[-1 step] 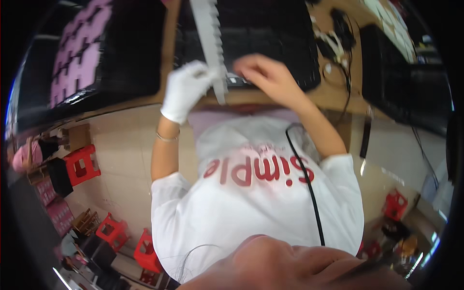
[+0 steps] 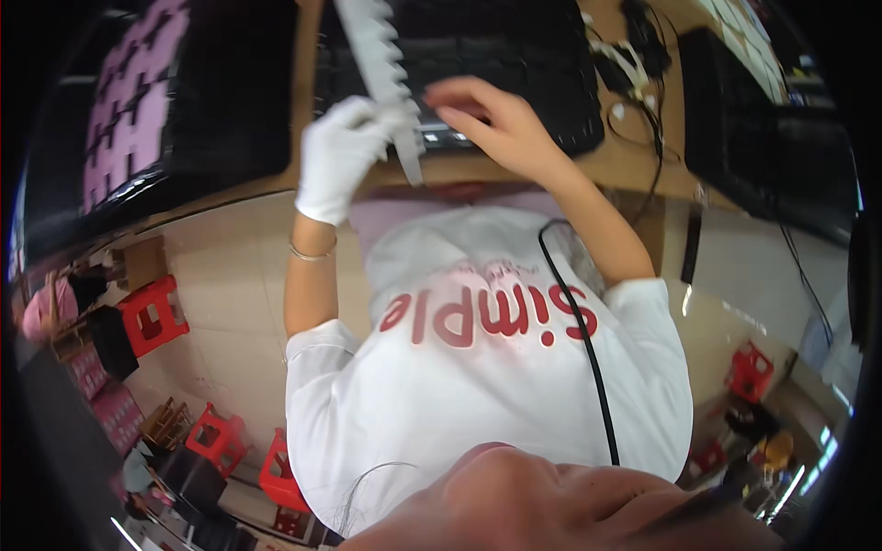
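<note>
Two hands work here: the gloved left hand (image 2: pixel 338 156) should grip the white strip (image 2: pixel 381 69) steady while the bare right hand (image 2: pixel 491 119), fingers loosely spread, presses the black tray (image 2: pixel 514 55).

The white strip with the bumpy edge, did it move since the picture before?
No. The white toothed strip, gripped by the gloved left hand, sits at the same spot against the black tray as before. The bare right hand rests on that tray.
</note>
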A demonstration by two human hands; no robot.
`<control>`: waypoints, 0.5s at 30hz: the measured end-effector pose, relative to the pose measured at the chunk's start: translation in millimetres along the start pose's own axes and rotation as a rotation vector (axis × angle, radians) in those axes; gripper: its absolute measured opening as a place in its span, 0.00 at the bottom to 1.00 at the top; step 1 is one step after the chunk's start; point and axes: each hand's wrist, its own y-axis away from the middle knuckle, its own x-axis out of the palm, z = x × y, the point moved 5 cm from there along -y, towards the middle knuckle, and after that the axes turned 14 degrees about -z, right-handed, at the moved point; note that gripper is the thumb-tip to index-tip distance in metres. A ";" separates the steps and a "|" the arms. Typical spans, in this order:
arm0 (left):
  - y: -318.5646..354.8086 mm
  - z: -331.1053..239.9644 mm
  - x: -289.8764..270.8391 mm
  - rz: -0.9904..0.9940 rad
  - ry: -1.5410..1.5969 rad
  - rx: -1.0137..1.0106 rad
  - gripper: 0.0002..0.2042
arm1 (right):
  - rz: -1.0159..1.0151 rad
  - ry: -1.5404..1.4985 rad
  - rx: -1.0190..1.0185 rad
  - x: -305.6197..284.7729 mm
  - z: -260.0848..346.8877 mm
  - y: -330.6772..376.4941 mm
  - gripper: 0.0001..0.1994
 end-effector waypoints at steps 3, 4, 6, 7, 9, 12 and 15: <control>-4.6 -4.2 9.5 -0.126 0.300 -0.101 0.08 | 0.041 -0.027 0.011 18.3 -8.1 -6.2 0.14; -5.2 -4.6 9.3 -0.182 0.305 -0.069 0.08 | 0.087 -0.073 0.108 23.9 -13.5 -6.0 0.12; -6.2 -3.1 9.0 -0.201 0.334 -0.064 0.08 | 0.014 -0.113 0.099 26.5 -14.0 -4.5 0.09; -6.1 -1.0 9.7 -0.163 0.359 -0.091 0.08 | -0.020 -0.134 0.089 27.7 -13.3 -3.7 0.08; -6.9 1.5 8.2 -0.146 0.372 -0.124 0.09 | -0.048 -0.134 0.105 26.9 -13.5 -5.5 0.07; -8.2 2.5 1.3 -0.213 0.345 -0.139 0.10 | -0.186 -0.099 0.032 23.4 -2.6 -3.6 0.06; -14.1 11.1 -2.9 -0.246 0.410 -0.159 0.10 | -0.274 0.110 -0.531 25.6 15.7 -5.7 0.07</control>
